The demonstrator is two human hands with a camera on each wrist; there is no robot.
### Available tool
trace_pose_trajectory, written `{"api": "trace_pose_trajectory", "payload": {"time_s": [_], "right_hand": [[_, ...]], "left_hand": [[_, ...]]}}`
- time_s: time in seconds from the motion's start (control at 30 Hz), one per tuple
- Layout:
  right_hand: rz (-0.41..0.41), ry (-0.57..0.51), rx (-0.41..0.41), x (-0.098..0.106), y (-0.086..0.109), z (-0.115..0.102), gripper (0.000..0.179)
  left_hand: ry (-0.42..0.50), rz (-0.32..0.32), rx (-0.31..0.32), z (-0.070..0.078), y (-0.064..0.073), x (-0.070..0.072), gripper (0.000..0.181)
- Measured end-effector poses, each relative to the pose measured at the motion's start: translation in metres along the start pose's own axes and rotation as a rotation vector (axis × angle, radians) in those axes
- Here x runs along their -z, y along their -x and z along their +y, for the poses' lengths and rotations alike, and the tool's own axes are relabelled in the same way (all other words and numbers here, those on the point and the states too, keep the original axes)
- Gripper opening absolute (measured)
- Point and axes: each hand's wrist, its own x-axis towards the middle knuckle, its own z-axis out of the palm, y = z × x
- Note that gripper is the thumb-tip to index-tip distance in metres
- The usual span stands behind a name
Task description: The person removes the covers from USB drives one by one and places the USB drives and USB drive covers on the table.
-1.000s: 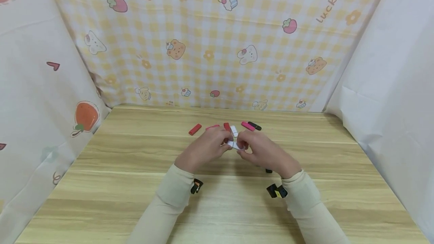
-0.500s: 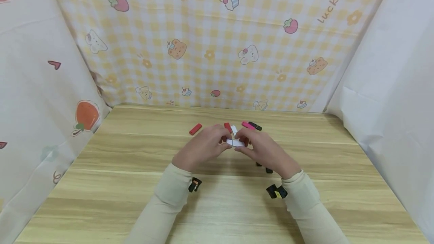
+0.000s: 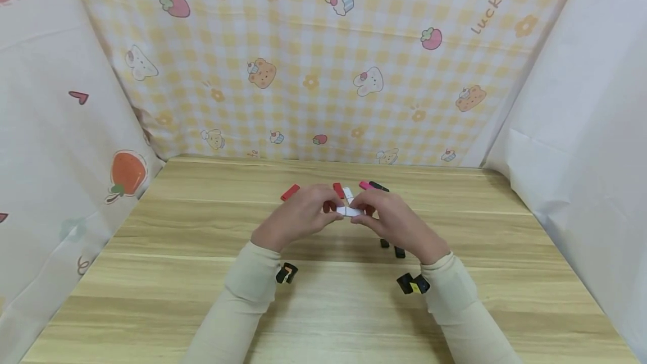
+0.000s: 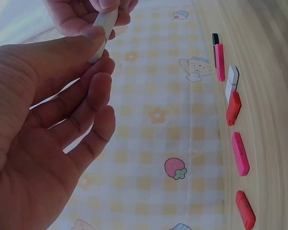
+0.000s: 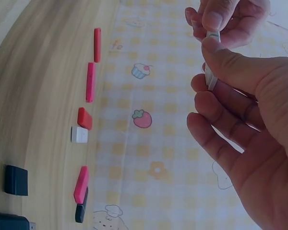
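A white USB stick (image 3: 355,212), with a seam across it, is held by its two ends between the hands, over the middle of the table. The left hand (image 3: 302,213) pinches its left end between thumb and fingers. At the other end, the thumb and fingertips of the right hand (image 3: 396,221) grip the stick. In the right wrist view, part of the white stick (image 5: 210,79) shows below the right thumb. A black USB stick (image 5: 8,222) with its metal plug bare and a separate black cap (image 5: 16,180) lie on the table close to the right forearm.
Several more sticks lie in a row behind the hands: red (image 4: 245,211), pink (image 4: 240,154), a shorter red one (image 4: 234,109), white (image 4: 232,82), and pink (image 4: 220,62) against black (image 3: 379,186). A checked cloth (image 3: 313,60) hangs at the table's back edge.
Both hands have raised the white stick slightly and still grip its ends. The left wrist has shifted a little left. The black cap and black stick now show more fully beside the right forearm.
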Motion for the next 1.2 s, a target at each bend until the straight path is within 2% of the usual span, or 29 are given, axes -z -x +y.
{"api": "trace_pose_trajectory", "payload": {"time_s": [0.67, 0.9, 1.2], "right_hand": [[0.02, 0.001, 0.025, 0.011, 0.002, 0.003, 0.023], [0.047, 0.004, 0.06, 0.011, 0.003, 0.005, 0.023], [0.044, 0.014, 0.069, 0.014, 0.002, 0.005, 0.021]], "left_hand": [[-0.016, 0.061, -0.062, 0.008, -0.001, -0.002, 0.012], [-0.035, 0.074, -0.067, 0.01, -0.002, -0.002, 0.008], [-0.021, 0.081, -0.064, 0.011, -0.003, -0.001, 0.008]]}}
